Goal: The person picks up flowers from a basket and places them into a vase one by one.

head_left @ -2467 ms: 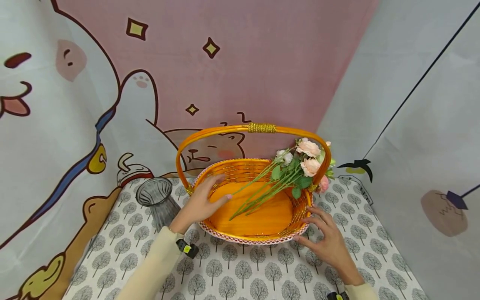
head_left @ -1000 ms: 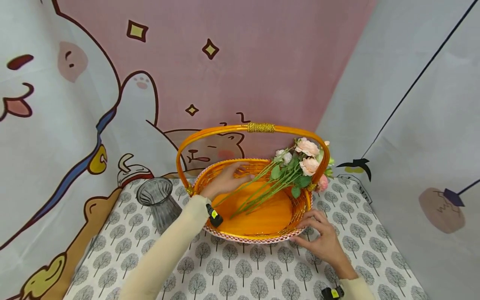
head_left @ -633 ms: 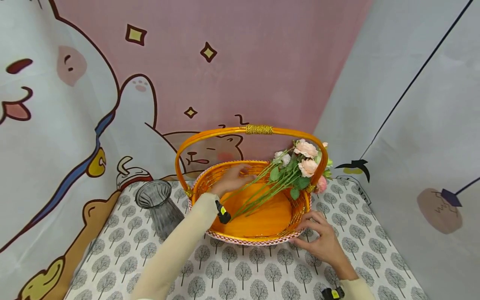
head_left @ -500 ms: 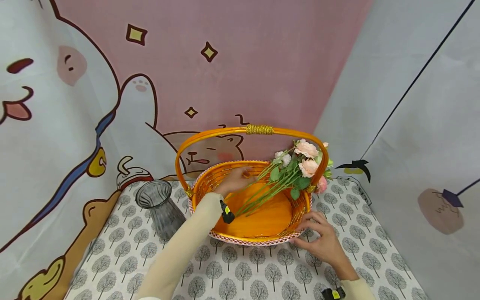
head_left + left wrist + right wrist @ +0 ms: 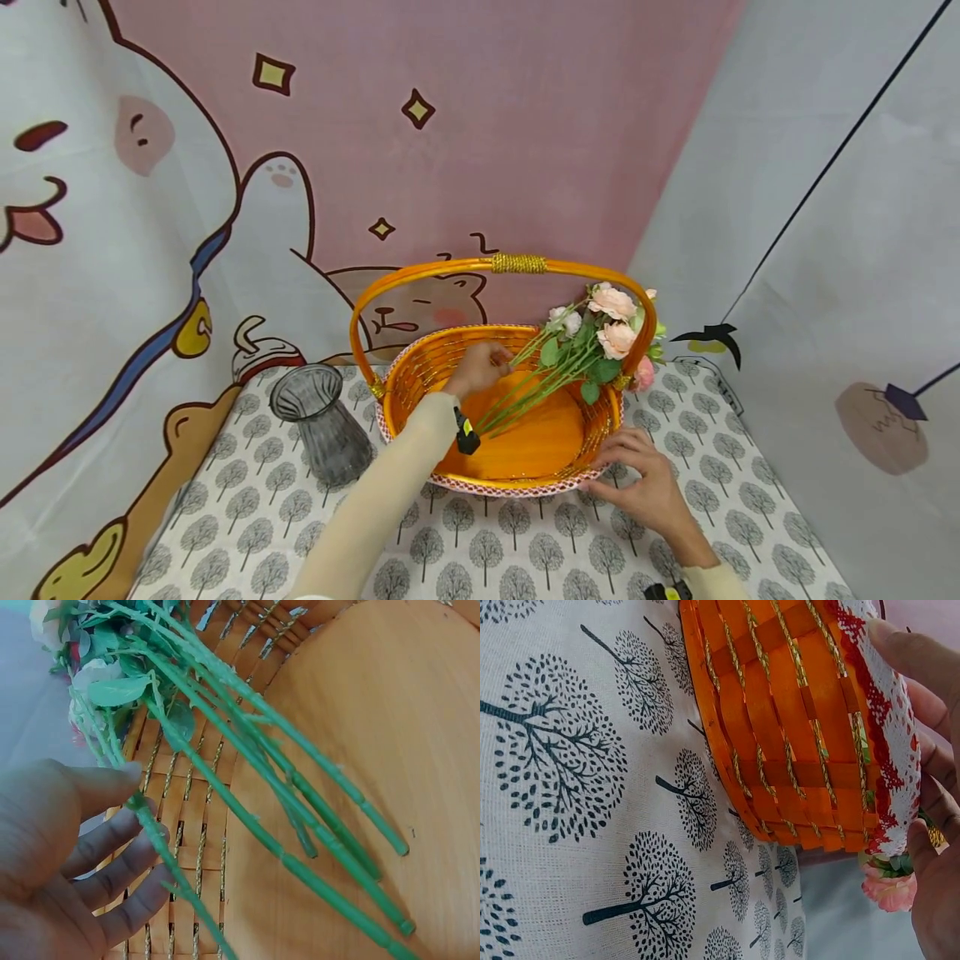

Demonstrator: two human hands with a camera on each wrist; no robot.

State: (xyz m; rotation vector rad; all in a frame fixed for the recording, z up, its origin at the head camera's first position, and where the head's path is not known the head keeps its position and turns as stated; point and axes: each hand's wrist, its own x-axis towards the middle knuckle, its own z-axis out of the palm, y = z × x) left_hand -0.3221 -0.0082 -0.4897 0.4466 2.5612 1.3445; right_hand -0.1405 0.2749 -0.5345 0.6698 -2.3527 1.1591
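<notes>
1. Head view: an orange basket (image 5: pixel 528 457) rests on tree-print cloth (image 5: pixel 247 500); flowers (image 5: pixel 617 340) slant across its right end, stems inside; a grey vase (image 5: pixel 333 442) is just left of it.
2. Left hand (image 5: pixel 480 369): thumb and forefinger pinch one green stem (image 5: pixel 184 886); its other fingers are loosely bent.
3. Right hand (image 5: pixel 645 479): thumb outside the lace-trimmed rim (image 5: pixel 885 742), fingers curled over, gripping it.

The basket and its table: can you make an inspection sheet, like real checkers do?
Surface: cloth printed with grey trees.
Job's things: orange basket; flowers lying across it, blooms at its right end, stems inside.
Clutter: grey vase, standing left of the basket.
Left hand: pinches a flower stem between thumb and fingers.
Right hand: grips the basket's lace-trimmed rim.
Cables: nothing seen.
Surroundings: pink and white backdrop with cartoon animals.
</notes>
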